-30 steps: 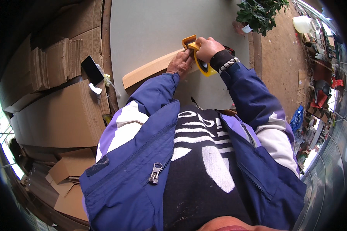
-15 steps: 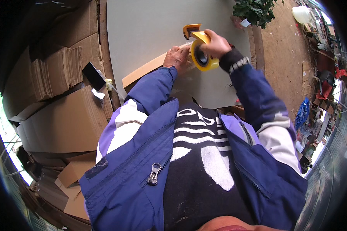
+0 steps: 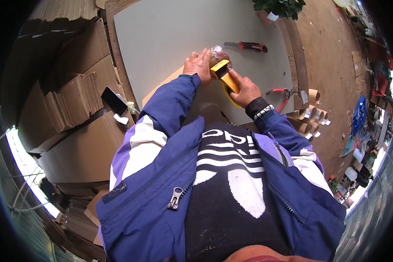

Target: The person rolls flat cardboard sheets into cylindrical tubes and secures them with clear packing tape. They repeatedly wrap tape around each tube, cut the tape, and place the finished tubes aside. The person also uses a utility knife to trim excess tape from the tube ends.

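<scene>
My left hand [image 3: 198, 65] is wrapped over the far end of a long light-brown cardboard package [image 3: 163, 86], holding it on the grey tabletop. Just past those fingers shows a rounded reddish-brown end [image 3: 220, 55] with shiny clear film over it; its kind is unclear. My right hand [image 3: 246, 91] grips a yellow tape dispenser [image 3: 228, 81], the index finger stretched along it. The dispenser's head is close against the package end, right beside my left fingers. Whether tape is stuck there I cannot tell.
A red-and-black utility knife [image 3: 251, 46] lies beyond my right hand, and red-handled pliers [image 3: 284, 98] lie to its right. Cardboard tubes [image 3: 312, 118] are by the table's right edge. A leafy plant [image 3: 281, 6] stands at the far right; flattened cartons [image 3: 74, 148] and a phone [image 3: 114, 100] are left.
My right hand has brought the dispenser down and turned it, its head now at the package end. My left hand stays on the package. The view has shifted, so knife and pliers now show.
</scene>
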Tool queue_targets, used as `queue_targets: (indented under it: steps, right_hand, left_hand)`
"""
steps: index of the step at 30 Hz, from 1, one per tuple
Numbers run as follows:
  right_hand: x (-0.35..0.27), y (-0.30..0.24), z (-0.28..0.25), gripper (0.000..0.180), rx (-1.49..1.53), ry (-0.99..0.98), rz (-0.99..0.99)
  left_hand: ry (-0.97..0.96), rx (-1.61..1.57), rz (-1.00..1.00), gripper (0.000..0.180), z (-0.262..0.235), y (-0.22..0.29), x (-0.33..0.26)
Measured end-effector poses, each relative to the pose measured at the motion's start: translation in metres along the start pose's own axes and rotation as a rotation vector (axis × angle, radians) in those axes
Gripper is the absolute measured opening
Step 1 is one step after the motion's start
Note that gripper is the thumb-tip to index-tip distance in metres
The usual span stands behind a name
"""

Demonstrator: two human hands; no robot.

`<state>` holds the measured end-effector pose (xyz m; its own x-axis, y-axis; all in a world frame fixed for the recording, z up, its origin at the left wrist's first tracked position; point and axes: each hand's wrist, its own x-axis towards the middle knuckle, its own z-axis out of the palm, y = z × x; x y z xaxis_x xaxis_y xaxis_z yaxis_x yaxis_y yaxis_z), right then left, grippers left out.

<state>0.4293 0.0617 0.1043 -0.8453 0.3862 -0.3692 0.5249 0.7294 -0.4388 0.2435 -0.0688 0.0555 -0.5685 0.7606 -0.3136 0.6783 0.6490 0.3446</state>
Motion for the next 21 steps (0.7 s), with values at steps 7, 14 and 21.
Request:
queue_targets:
  steps: [7,14,21]
  right_hand:
    - [-0.012,-0.015,-0.019,0.072,0.128,0.093,-0.066]
    - [-0.112,0.014,-0.035,0.08,0.141,0.1,-0.086]
    - [-0.019,0.04,0.039,0.072,-0.006,0.036,-0.014]
  left_hand:
    - [-0.026,0.04,-0.07,0.101,0.012,0.003,0.017]
    - [-0.185,-0.054,-0.175,0.117,-0.014,0.009,0.024]
    - [-0.287,-0.422,-0.127,0.105,-0.01,-0.051,0.06]
